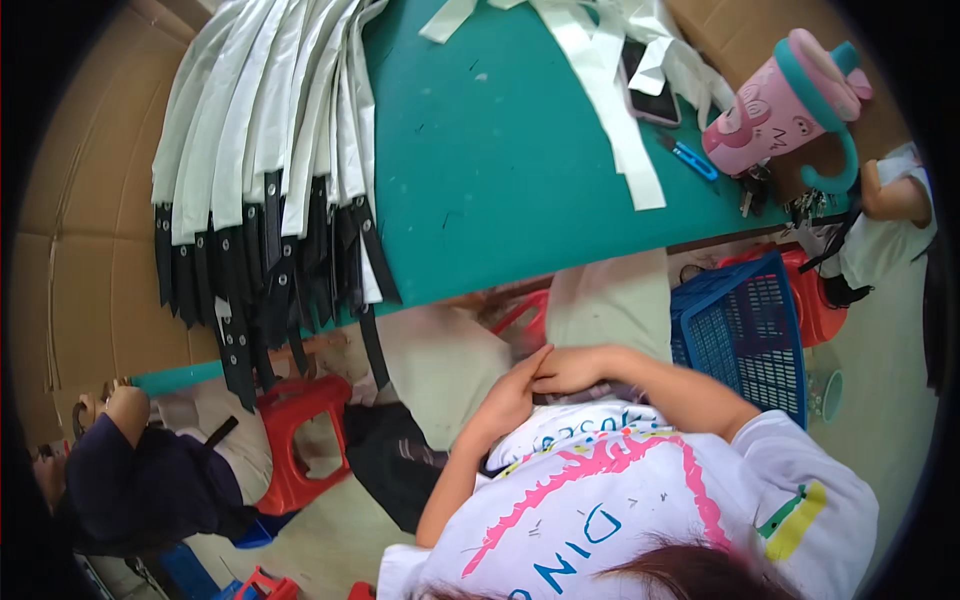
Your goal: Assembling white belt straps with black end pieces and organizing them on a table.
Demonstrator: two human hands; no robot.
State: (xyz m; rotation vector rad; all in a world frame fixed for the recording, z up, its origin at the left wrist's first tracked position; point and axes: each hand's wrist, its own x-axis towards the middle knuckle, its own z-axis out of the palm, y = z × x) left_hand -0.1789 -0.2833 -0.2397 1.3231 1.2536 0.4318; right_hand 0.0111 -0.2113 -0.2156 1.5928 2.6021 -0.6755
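Note:
My left hand [512, 398] and my right hand [580, 368] rest together in my lap, below the near edge of the green table [480, 190]. Both hold nothing that I can see. The left fingers lie stretched out against the right hand, whose fingers lie loosely over them and are partly hidden. Apart from my hands, at the table's left, hangs a thick row of long white fabric strips [240, 130] with black ends [285, 260] bearing round metal snaps or eyelets. Their black ends droop over the table's near edge.
Loose white strips [600, 90] lie at the far right, partly over a phone [655, 105]. Beside them are blue thread snips [692, 160] and a pink cup [765, 115]. A blue basket [745, 330] and a red stool [305, 440] stand below. Two other people sit nearby.

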